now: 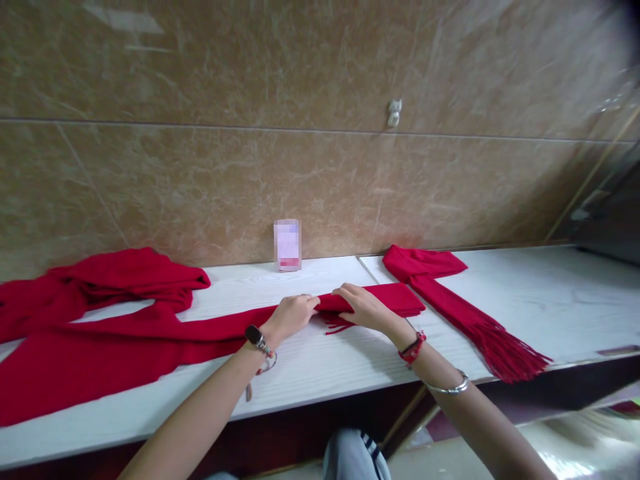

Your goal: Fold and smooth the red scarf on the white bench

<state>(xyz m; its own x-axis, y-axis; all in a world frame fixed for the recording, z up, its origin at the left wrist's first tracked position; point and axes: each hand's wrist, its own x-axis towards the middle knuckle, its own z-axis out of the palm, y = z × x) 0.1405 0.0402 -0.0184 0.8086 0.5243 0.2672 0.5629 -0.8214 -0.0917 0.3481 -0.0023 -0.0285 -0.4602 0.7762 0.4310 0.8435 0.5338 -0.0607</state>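
A long red scarf [220,328] stretches across the white tabletop, wide and loose at the left and narrowing toward the middle. Its right end [395,298] is folded into flat layers, with a bit of fringe [336,327] poking out below. My left hand [293,315] pinches the narrow strip just left of the folded part. My right hand [367,308] curls over the folded layers, fingers on top and thumb at the near edge. The fingertips of both hands are partly hidden by the cloth.
Another red scarf [450,303] lies bent at the right, its fringe [515,357] near the front edge. Bunched red cloth [135,277] is heaped at the left. A small blurred card or box [287,245] leans against the tiled wall [240,187]. A white cat-shaped hook [395,113] is higher up.
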